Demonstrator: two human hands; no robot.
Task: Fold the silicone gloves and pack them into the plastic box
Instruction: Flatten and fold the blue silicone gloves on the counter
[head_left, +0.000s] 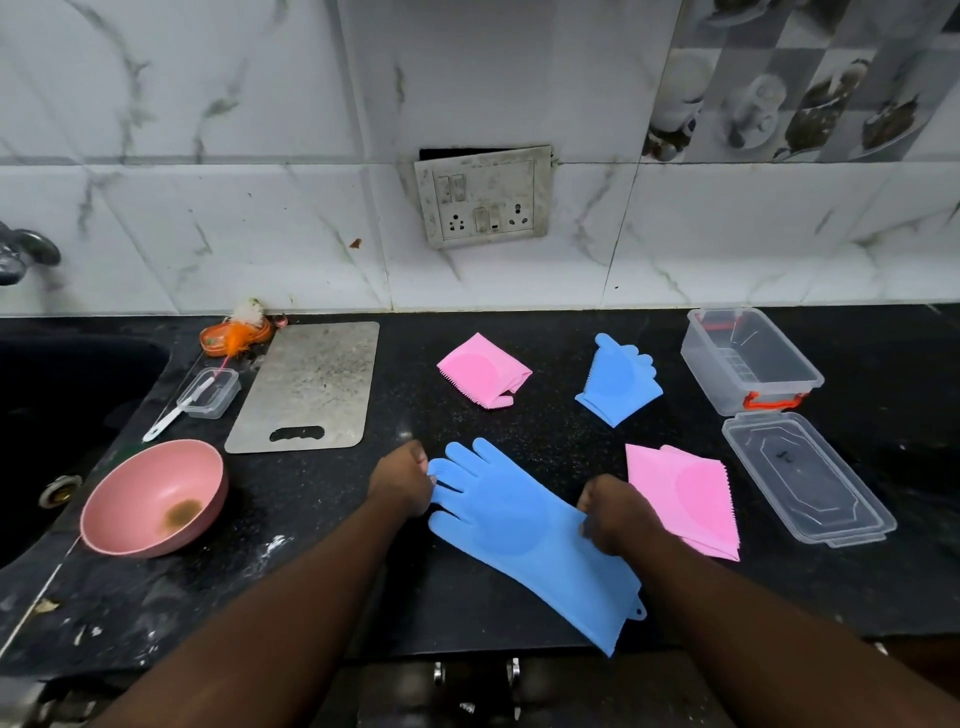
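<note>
Left grip (402, 483) curled; right grip (615, 512) pinching.

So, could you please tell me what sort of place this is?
Most likely a home kitchen: a black stone counter with a sink at its left, marble-look wall tiles, and a cutting board beside a used pink bowl.

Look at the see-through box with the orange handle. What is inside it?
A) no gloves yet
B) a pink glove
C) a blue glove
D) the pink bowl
A: the plastic box holds no gloves; its lid lies beside it, and all four gloves are on the counter, with the unfolded blue glove held by the left hand and right hand.
</note>
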